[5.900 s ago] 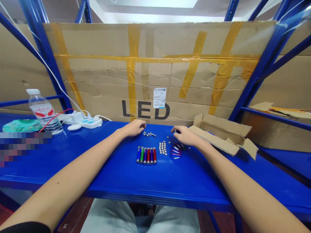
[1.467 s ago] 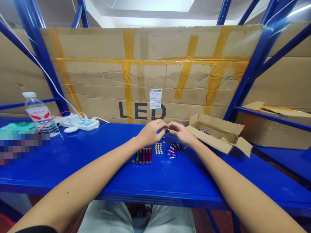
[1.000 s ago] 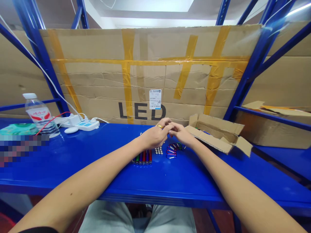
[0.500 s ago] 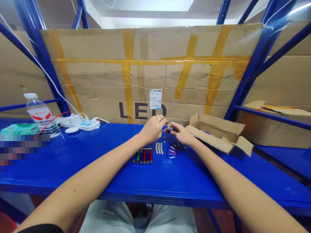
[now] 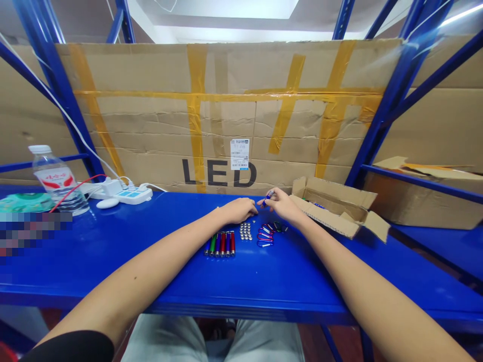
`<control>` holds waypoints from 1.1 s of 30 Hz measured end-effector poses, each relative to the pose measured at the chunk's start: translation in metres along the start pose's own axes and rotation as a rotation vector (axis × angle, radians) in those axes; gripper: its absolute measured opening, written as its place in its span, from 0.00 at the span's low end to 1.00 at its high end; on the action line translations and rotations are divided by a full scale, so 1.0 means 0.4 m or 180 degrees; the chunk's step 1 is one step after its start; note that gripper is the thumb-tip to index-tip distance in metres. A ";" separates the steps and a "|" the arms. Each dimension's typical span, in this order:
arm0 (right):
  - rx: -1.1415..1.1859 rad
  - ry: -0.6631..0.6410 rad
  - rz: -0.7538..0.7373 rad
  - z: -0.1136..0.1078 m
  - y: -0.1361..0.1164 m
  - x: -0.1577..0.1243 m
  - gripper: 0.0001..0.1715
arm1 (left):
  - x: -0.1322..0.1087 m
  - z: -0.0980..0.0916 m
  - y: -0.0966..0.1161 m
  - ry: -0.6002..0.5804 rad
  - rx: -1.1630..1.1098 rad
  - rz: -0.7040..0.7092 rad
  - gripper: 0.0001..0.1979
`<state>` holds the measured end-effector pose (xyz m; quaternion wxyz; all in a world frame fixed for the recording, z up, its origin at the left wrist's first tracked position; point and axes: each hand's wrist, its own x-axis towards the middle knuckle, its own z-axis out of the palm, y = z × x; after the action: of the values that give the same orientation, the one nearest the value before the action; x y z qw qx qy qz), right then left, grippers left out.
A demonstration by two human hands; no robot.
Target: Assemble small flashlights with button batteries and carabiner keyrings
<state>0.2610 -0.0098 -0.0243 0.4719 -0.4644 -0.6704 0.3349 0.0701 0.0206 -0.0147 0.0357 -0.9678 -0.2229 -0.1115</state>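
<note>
Work in hand: a mini flashlight is being pinched up above the shelf, clear of the rows laid out below; the purpose of the handling cannot be told from the view.

Right hand: is being held closed in a pinch on the mini flashlight, with the rest of the hand lifted just above the shelf.

Left hand: is being rested palm-down and loosely curled on the blue steel shelf. Nothing is seen in it, though whether anything is hidden beneath it cannot be told. It is being held just behind the button cells and apart from the right hand.

Grip called for: a fine, steady pinch is being demanded by the small size of the mini flashlight.

Flashlights in the row: six are being shown side by side, in blue, green, purple, red, dark blue and red.

Button cells: about fifteen are being shown in a tight cluster, with a few more lying loose; an exact count cannot be made.

Carabiners: at least four are being shown overlapped, so the total cannot be told.

Around them: an opened cardboard box is being stood just to the right, and a water bottle and a power strip are being shown far to the left.
</note>
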 end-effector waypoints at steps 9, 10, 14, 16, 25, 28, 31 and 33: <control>-0.1194 -0.0337 -0.0338 -0.005 0.028 -0.008 0.09 | -0.020 -0.023 -0.001 0.0108 -0.0204 -0.0744 0.03; -0.1258 -0.0367 -0.0427 -0.004 0.022 -0.011 0.09 | -0.027 -0.030 0.003 0.0306 -0.0244 -0.0745 0.03; -0.1466 -0.0400 -0.0657 0.003 -0.009 -0.025 0.09 | -0.049 -0.051 0.034 0.1181 -0.0488 -0.0541 0.06; -0.1470 -0.0417 -0.0718 0.007 -0.021 -0.031 0.10 | -0.053 -0.053 0.050 0.1339 -0.0609 -0.0471 0.06; -0.1664 -0.0317 -0.0964 0.015 -0.047 -0.042 0.11 | -0.049 -0.049 0.081 0.1514 -0.1122 -0.0801 0.07; -0.1789 -0.0315 -0.0995 0.014 -0.050 -0.044 0.11 | -0.050 -0.054 0.086 0.1516 -0.1526 -0.0988 0.07; -0.1902 -0.0339 -0.1075 0.016 -0.056 -0.046 0.10 | -0.049 -0.060 0.093 0.1480 -0.1842 -0.1051 0.06; -0.1989 -0.0333 -0.1150 0.017 -0.060 -0.047 0.10 | -0.046 -0.063 0.096 0.1442 -0.2087 -0.1210 0.04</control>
<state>0.2494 -0.0359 -0.0112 0.3238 -0.4425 -0.8349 0.0485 0.0657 -0.0245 0.0048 -0.2466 -0.8208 -0.3363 -0.3902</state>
